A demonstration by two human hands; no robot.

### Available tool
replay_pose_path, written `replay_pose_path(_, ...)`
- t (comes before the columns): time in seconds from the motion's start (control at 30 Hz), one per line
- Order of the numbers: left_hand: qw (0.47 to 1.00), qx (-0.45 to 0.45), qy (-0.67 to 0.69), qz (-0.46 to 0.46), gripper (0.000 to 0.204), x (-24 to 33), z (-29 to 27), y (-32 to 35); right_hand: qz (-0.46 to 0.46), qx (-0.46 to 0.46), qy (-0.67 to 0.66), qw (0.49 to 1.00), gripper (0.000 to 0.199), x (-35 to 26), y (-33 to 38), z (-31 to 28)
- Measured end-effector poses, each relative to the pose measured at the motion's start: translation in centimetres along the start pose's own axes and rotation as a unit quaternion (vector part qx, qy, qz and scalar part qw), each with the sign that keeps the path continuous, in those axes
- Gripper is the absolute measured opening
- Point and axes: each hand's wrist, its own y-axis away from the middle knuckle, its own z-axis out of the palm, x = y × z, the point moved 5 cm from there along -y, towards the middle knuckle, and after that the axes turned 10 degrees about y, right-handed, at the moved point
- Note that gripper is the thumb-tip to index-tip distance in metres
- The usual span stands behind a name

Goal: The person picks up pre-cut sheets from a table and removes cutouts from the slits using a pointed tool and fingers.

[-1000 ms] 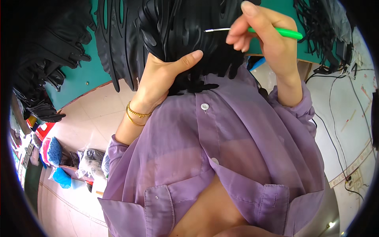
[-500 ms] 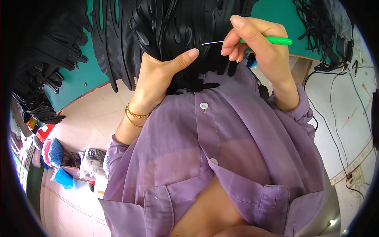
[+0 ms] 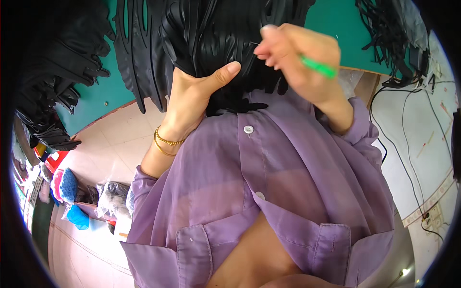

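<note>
The main change is at the right hand point(image 3: 302, 57): it has swung left and is blurred with motion, and the green-handled tool point(image 3: 319, 67) in its grip has turned from nearly level to slanting down toward the right. Its fingers are pinched together around the tool, and only a short bit of the thin metal shaft point(image 3: 254, 43) shows past them, where half a second ago much more stood clear. That suggests the tip is now being worked at the black pieces point(image 3: 221, 48) rather than held over them, though whether it touches or has gone in cannot be told. Those pieces, with long finger-like strips, lie at the upper middle of the frame, partly over the green bench point(image 3: 91, 105) and against the purple shirt point(image 3: 211, 158). The left hand point(image 3: 192, 91) has hardly shifted: its thumb lies along the top of them, while its other fingers are hidden, so how firmly they clamp cannot be told. This steadiness probably keeps the material in place. More black pieces point(image 3: 62, 53) lie at the upper left, apparently undisturbed.
</note>
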Motion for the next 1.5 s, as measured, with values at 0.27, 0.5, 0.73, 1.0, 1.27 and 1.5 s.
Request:
replay_pose_path(0.27, 0.998, -0.022, 0.052, 0.007, 0.032, 0.0, -0.1, 0.4, 0.062, -0.079, -0.2, 0.975, 0.055, -0.3, -1.4, -3.6)
replay_pose_path(0.5, 0.999, -0.001, -0.016, 0.047, 0.03, 0.2, -0.2, 0.5, 0.176, -0.104, -0.224, 0.953, 0.043, -0.5, -0.6, -1.2)
replay_pose_path(0.73, 0.995, 0.013, -0.05, 0.082, 0.025, 0.4, -0.2, 0.3, 0.221, -0.1, -0.222, 0.945, 0.042, 0.3, -0.5, -0.5)
replay_pose_path(1.0, 0.99, 0.013, -0.126, 0.069, 0.022, 0.3, -0.1, 0.0, -0.046, -0.068, 0.093, 0.992, 0.029, -0.7, -0.1, 1.1)
replay_pose_path(1.27, 0.998, -0.008, 0.009, 0.068, 0.032, -0.2, -0.8, 0.8, 0.078, 0.039, -0.12, 0.989, 0.048, -1.2, -3.0, -1.7)
replay_pose_path(1.5, 0.998, -0.012, 0.027, 0.062, 0.031, 0.0, -0.3, 0.7, -0.044, -0.111, 0.058, 0.991, 0.019, -2.6, -2.7, -1.5)
